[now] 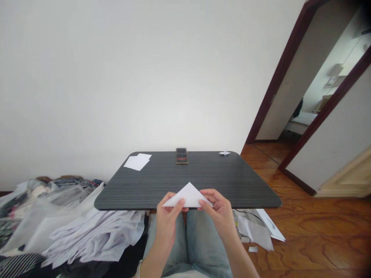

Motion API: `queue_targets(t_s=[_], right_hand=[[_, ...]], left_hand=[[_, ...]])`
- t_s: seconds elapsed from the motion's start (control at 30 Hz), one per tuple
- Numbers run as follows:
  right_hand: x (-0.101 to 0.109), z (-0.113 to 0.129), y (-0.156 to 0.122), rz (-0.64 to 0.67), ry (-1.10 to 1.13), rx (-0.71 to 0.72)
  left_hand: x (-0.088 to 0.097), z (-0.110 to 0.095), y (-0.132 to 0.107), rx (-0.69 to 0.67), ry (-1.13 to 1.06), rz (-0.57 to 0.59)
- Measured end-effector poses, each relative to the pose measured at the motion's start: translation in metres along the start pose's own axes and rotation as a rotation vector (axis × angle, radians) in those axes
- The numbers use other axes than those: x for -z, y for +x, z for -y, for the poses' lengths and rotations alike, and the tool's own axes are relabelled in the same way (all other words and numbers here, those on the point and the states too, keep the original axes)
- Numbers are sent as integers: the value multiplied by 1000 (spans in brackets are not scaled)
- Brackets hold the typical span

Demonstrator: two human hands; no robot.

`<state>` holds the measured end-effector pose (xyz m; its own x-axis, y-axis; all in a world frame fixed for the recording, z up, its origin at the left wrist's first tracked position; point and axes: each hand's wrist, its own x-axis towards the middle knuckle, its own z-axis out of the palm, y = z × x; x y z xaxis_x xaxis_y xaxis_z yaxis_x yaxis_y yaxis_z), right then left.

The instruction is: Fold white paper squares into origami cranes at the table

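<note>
A white sheet folded into a triangle (189,195) is held over the near edge of the dark grey table (220,181), its point away from me. My left hand (169,216) pinches its left corner, thumb on top. My right hand (218,208) pinches its right corner in the same way. Both hands hover above my lap in jeans.
Loose white sheets (137,161) lie at the table's far left, a phone (181,155) stands at the far middle, and a small folded paper crane (224,153) sits at the far right. Crumpled paper and clothes (72,227) pile up left of me. More paper (261,229) lies on the wooden floor.
</note>
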<state>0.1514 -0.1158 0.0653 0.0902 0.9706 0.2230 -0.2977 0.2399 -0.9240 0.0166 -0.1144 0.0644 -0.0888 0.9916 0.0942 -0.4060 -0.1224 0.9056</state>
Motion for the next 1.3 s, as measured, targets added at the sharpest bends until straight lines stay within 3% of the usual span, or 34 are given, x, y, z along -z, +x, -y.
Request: queue_targets(t_s=[0.23,0.6,0.97,1.3], right_hand=[[2,4,-2,-25,-44,-29],[-1,9,-2,-51,-155,53],[-5,13,-5,-59,-130,73],[-5,14,-7,-47,-142,97]], left_hand=[[-3,-4,-5,0,31,-2],[-6,-7,-8,-22,50,-45],[-13,-11,-10,-11,-83,-41],[-18,-11,-10,8,-53,-64]])
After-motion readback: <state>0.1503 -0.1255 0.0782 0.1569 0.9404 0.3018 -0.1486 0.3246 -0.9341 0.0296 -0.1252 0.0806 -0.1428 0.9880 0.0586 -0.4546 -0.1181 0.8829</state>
